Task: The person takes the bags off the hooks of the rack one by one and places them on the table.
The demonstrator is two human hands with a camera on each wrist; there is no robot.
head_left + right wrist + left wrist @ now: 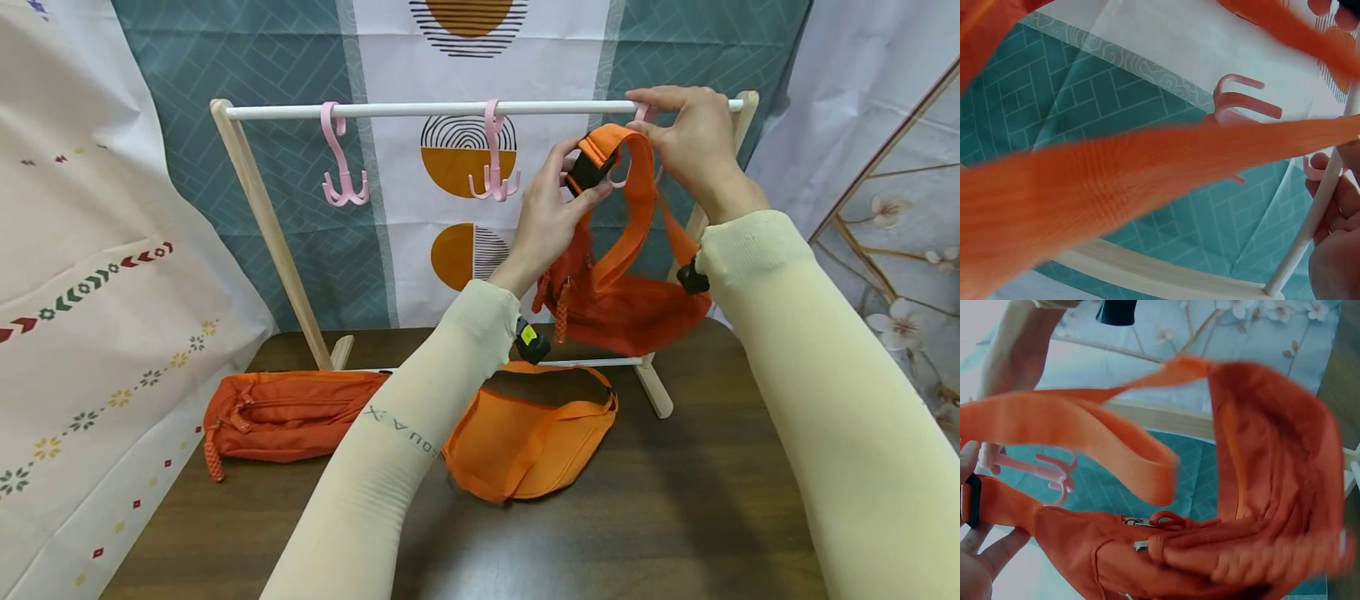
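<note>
My left hand (546, 218) grips the black buckle (589, 171) on the strap of a red-orange waist bag (637, 321), which hangs in the air below it. The bag's webbing strap (636, 208) loops up beside the right-hand pink hook (1244, 107). At the white rod (420, 109), my right hand (693, 142) pinches the top of that hook, with the strap passing close under the thumb. Whether the thumb also catches the strap I cannot tell. In the left wrist view, zipped pockets and a braided zipper pull (1279, 559) show on the bag.
Two more pink hooks, one at left (345, 171) and one in the middle (494, 158), hang from the wooden-ended rack. On the dark table (675, 517) lie a red-orange waist bag (300, 417) and a lighter orange bag (536, 446). Patterned cloths (225, 167) hang behind.
</note>
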